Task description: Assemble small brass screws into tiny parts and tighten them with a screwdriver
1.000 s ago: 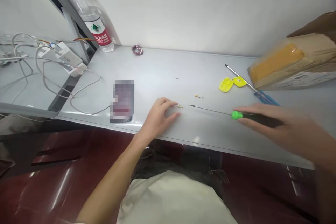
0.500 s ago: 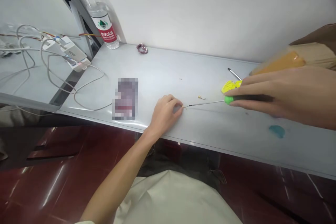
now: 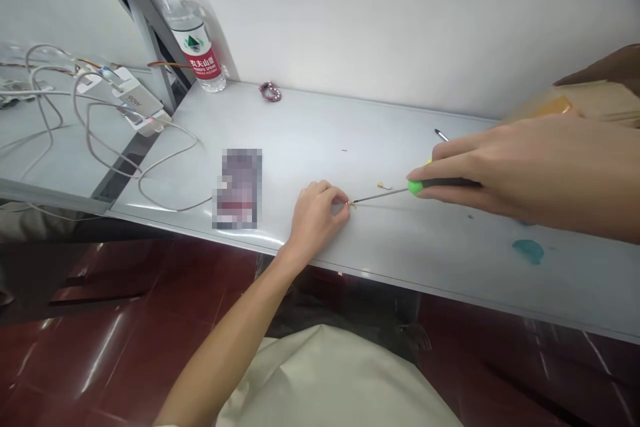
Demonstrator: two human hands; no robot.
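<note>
My left hand (image 3: pixel 320 217) rests on the grey tabletop (image 3: pixel 310 127), thumb and forefinger pinching a tiny gold-coloured metal piece (image 3: pixel 351 204). Its exact kind is too small to make out. My right hand (image 3: pixel 505 170) is closed around the dark handle of a screwdriver (image 3: pixel 383 195) with a bright green collar. The shaft points left, and its dark tip is at the gold piece, apparently touching it. Another small gold piece with a bent wire end (image 3: pixel 381 185) lies just behind the shaft. Behind my right hand, a metal shaft (image 3: pixel 441 135) sticks out.
A water bottle (image 3: pixel 203 57) and a beaded bracelet (image 3: pixel 271 92) stand by the wall. A blurred phone-like rectangle (image 3: pixel 239 190) lies left of my left hand, with white chargers (image 3: pixel 133 99) and cables beyond. A teal patch (image 3: pixel 529 251) and brown packaging (image 3: pixel 600 103) are at right.
My right hand has moved left with the screwdriver, bringing its tip to the gold piece. It now covers most of the yellow object. My left hand stays in place.
</note>
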